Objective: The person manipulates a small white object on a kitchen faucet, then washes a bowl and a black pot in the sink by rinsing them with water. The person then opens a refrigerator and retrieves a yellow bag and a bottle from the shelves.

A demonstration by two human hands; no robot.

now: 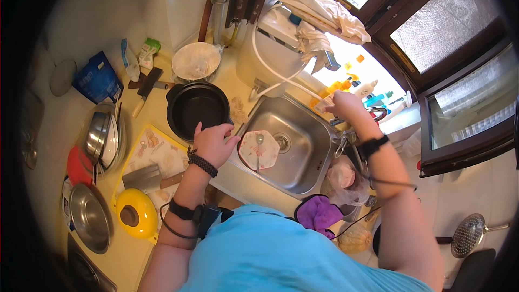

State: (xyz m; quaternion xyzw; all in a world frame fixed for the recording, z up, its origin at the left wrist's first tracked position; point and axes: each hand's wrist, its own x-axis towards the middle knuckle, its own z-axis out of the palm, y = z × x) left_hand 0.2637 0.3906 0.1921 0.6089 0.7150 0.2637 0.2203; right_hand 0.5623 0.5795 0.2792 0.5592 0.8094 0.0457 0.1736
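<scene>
My left hand (214, 144) is over the near rim of a black two-handled pot (198, 109), thumb and fingers apart, with nothing visible between them. Whether its fingertips touch the pot is hard to tell. My right hand (348, 109) reaches past the sink's far right corner, its fingers against an amber bottle with a label (322, 106). Whether they grip that bottle is unclear. Inside the stainless steel sink (308, 162) lies a red-edged hexagonal plate (249, 150) with a metal spoon (258, 152) on it, beside the drain (282, 142).
Several bottles (367, 88) line the windowsill behind a white hose (279, 75). A cleaver (142, 178) and yellow lid (138, 213) rest on a cutting board (152, 140). Nearby are another knife (150, 83), metal basin (89, 217), covered bowl (196, 61) and purple cloth (318, 213).
</scene>
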